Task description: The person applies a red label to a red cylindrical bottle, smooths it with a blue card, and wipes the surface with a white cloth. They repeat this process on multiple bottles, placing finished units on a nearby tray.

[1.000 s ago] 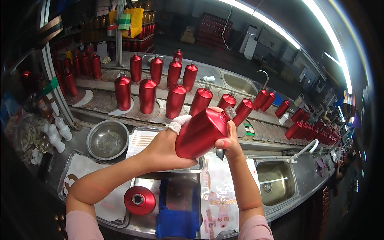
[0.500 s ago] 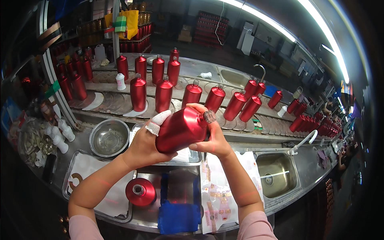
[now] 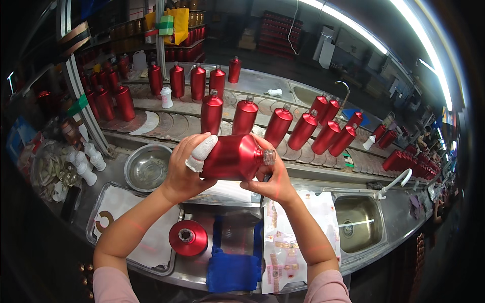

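Note:
A glossy red bottle (image 3: 230, 157) with a clear glass neck lies sideways in the air between my hands, its mouth toward the right. My left hand (image 3: 184, 169) is wrapped round its base end; a white cover (image 3: 203, 147) sits on one of that hand's fingers. My right hand (image 3: 275, 184) grips the shoulder end beside the neck, some fingers hidden behind the bottle. Below, another red bottle (image 3: 188, 243) stands upright on the metal bench, left of a blue cloth (image 3: 232, 272).
Behind my hands, red bottles (image 3: 246, 117) stand on a conveyor of overlapping plates (image 3: 172, 126). A metal bowl (image 3: 147, 169) and a paper-lined tray (image 3: 136, 252) are at left. Printed paper (image 3: 298, 242) and a sink (image 3: 358, 224) with a white tap (image 3: 396, 182) are at right.
The held bottle has turned closer to level, still in both hands. The front row of conveyor bottles has moved right, the row behind it left. The whole view has shifted slightly.

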Motion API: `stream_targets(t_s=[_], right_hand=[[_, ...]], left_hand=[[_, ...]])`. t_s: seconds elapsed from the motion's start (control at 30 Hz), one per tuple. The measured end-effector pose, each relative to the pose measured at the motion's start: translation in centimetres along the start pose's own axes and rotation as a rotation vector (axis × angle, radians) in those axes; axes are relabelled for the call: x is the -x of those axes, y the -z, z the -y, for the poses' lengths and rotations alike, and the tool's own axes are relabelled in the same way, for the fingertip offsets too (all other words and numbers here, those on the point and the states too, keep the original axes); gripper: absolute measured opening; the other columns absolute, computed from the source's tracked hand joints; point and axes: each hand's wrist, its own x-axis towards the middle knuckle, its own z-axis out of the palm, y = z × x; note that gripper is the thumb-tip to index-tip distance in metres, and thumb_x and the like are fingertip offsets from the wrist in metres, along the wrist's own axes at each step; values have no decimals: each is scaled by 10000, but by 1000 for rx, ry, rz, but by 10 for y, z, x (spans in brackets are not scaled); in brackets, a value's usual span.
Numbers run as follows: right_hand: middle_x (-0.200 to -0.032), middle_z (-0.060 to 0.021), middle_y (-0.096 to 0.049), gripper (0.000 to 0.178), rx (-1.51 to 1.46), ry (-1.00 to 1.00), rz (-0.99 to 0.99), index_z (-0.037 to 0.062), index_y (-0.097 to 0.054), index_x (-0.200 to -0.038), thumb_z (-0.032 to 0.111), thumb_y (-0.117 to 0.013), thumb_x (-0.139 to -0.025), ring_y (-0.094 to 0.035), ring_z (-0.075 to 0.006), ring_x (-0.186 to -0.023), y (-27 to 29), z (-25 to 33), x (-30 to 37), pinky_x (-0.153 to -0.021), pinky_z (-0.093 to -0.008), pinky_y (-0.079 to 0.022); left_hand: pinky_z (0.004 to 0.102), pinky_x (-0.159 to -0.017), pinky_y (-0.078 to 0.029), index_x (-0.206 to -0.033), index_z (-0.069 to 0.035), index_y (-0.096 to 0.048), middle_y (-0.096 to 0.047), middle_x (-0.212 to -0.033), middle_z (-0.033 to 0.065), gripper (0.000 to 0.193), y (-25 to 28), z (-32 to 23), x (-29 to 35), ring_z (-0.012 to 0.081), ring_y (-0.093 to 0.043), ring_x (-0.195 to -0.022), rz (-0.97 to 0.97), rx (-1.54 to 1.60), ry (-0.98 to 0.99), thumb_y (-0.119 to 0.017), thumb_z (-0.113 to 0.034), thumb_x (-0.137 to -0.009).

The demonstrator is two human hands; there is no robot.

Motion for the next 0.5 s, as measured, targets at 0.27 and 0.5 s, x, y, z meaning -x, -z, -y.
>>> stream_targets(t_s=[0.27,0.5], right_hand=[[-1368,-89,-584,1164,68,-95,-40,97,-292,-1609,31,-900,-618,-463,-25,-676,-4,-7,2,-577,-208,-384],[-1489,-129,-474,1296,-62,-25,-77,72,-241,-1605,156,-1010,-566,-503,-248,-1363,-18,-30,-14,-1111,-405,-454]], left_hand=[[484,-969,-494,-1329,-46,-544,-596,-1311,148,745,-3,8,4,379,-614,-1154,-24,-88,-34,-859,-129,-658],[506,-995,-498,-1305,-110,-580,-582,-1351,138,630,-21,19,5,366,-614,-1191,-96,-186,-156,-815,-97,-720]])
